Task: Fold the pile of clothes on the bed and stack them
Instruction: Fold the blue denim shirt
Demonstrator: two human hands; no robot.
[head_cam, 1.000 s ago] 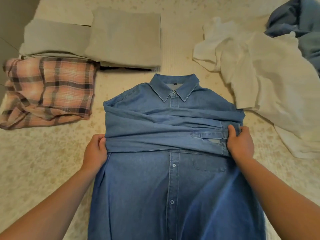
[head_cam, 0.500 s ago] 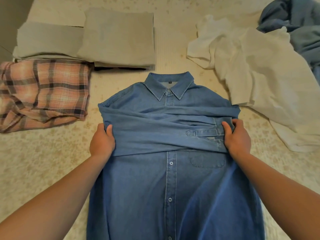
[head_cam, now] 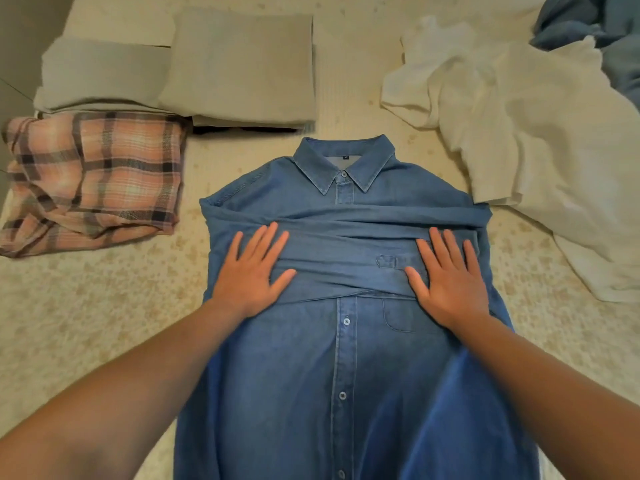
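A blue denim shirt (head_cam: 346, 358) lies face up and buttoned on the bed, collar away from me, with both sleeves folded across the chest. My left hand (head_cam: 251, 271) rests flat on the crossed sleeves at the shirt's left side, fingers straight and spread. My right hand (head_cam: 446, 275) lies flat on the sleeves at the right side, beside the cuff, fingers also spread. Neither hand grips the cloth. The shirt's hem runs out of the bottom of the view.
Folded grey clothes (head_cam: 239, 67) lie at the back left, with a pink plaid garment (head_cam: 93, 178) in front of them. A crumpled white garment (head_cam: 540, 140) and a blue one (head_cam: 602, 32) lie at the back right. The patterned bedcover (head_cam: 86, 306) shows around the shirt.
Both hands have let go of the shirt's side edges and moved inward onto the crossed sleeves, where they now lie flat with fingers spread.
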